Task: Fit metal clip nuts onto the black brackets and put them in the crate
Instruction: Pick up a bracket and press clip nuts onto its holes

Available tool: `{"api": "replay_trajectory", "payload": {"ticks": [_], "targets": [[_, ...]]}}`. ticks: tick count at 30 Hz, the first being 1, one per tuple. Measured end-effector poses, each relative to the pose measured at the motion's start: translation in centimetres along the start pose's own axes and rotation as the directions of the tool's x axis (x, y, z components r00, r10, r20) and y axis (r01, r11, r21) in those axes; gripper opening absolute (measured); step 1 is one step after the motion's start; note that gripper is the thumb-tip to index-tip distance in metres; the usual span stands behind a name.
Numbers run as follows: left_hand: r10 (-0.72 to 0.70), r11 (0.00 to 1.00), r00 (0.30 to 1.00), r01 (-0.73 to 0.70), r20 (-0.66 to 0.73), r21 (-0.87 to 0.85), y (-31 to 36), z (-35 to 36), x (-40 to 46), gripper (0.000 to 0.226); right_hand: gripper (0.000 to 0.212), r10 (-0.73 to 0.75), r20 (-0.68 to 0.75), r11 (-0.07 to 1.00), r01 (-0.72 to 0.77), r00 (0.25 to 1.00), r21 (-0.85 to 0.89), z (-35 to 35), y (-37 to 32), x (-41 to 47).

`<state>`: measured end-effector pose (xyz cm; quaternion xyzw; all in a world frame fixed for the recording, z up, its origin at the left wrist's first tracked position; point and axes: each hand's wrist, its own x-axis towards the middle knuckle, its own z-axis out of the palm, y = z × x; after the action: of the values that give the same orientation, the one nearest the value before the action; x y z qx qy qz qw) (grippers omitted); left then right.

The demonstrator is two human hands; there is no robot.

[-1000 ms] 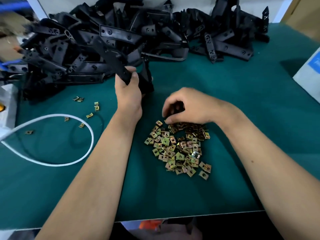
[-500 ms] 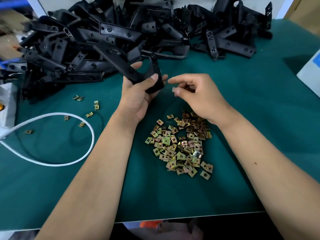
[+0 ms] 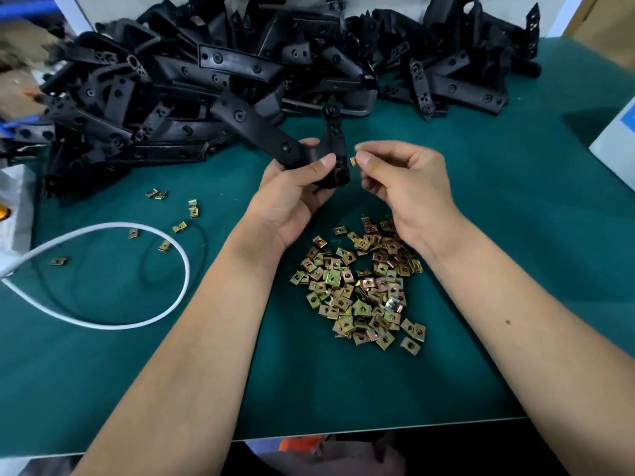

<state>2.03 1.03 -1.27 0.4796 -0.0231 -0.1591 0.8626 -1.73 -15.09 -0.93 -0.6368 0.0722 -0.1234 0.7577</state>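
Observation:
My left hand point(image 3: 295, 190) grips a black plastic bracket point(image 3: 271, 135) above the green table, its long arm pointing up and left. My right hand point(image 3: 402, 180) pinches one brass-coloured clip nut point(image 3: 353, 161) between thumb and forefinger, just right of the bracket's lower end and a small gap from it. A heap of several clip nuts point(image 3: 360, 286) lies on the table below both hands. A large pile of black brackets point(image 3: 240, 70) fills the back of the table. No crate is in view.
A white cable loop point(image 3: 137, 304) lies at the left, with a few stray clip nuts point(image 3: 194, 209) near it. A white box point(image 3: 618, 139) stands at the right edge. The green mat's front edge point(image 3: 343, 431) runs below my forearms.
My right hand rose from the nut heap with one clip nut and came up beside the bracket. My left hand turned the bracket and brought it nearer.

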Motion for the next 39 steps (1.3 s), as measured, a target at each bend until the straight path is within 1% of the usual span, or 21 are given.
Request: {"api": "replay_trajectory", "payload": {"ticks": [3,8,13,20,25,29,35,39], "targets": [[-0.005,1.000,1.000,0.006,0.009,-0.011,-0.05,0.12,-0.04,0.027,0.010,0.018,-0.016,0.999,-0.017,1.000,0.027,0.20,0.07,-0.03],[-0.010,1.000,1.000,0.010,0.010,-0.018,-0.05,0.19,-0.11,0.025,0.009,0.019,-0.030,1.000,-0.019,0.999,-0.008,0.17,0.16,0.06],[-0.016,1.000,1.000,0.017,0.022,-0.005,0.02,0.16,-0.17,0.022,0.009,0.011,-0.013,0.999,-0.011,1.000,-0.034,0.04,0.20,0.15],[-0.042,0.999,0.999,0.041,0.020,0.005,0.17,0.08,-0.22,0.025,0.009,0.018,0.040,0.997,-0.014,0.999,-0.080,-0.18,-0.07,0.27],[-0.054,0.998,0.998,0.053,0.027,0.026,0.24,0.10,-0.17,0.023,0.011,-0.005,0.046,0.995,0.010,0.999,-0.098,-0.25,-0.32,0.01],[-0.059,0.998,0.998,0.059,0.016,0.027,0.21,0.13,-0.17,0.024,0.016,-0.007,0.036,0.997,0.010,0.999,-0.083,-0.20,-0.43,-0.10],[-0.055,0.998,0.998,0.055,0.012,0.024,0.26,0.21,-0.23,0.030,0.016,0.006,0.034,0.999,-0.004,0.999,-0.049,-0.17,-0.50,-0.13],[-0.052,0.998,0.999,0.051,0.011,0.020,-0.01,0.38,-0.31,0.023,0.015,-0.006,0.048,0.999,0.009,0.999,-0.051,-0.13,-0.58,-0.26]]}}
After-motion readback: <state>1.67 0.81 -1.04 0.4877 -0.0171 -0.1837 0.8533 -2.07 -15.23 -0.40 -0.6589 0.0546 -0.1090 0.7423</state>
